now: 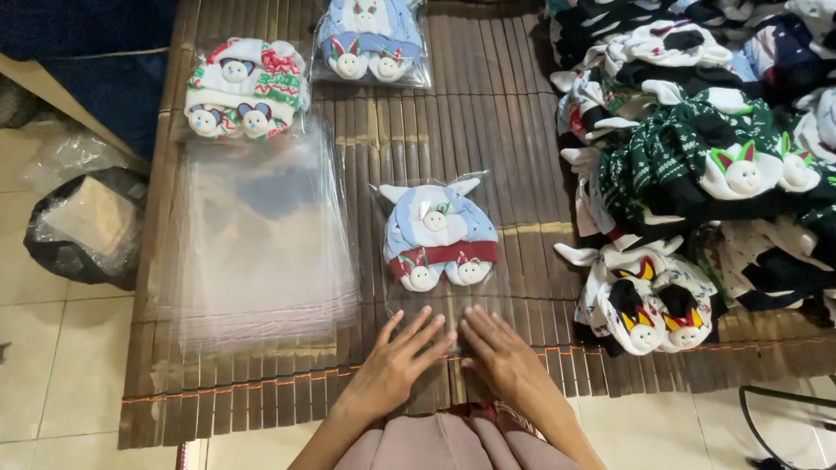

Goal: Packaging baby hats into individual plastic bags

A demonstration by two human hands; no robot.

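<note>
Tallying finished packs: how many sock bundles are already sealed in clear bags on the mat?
3. One bagged bundle lies just above both hands, one sits at the mat's upper left, and one at top centre, partly cut off. Others may lie out of frame.

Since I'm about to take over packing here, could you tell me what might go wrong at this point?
The left hand and right hand press only the open end of the clear bag, so the blue hat set might shift and the seal crease. The slippery stack of empty bags could slide off the bamboo mat.
</note>
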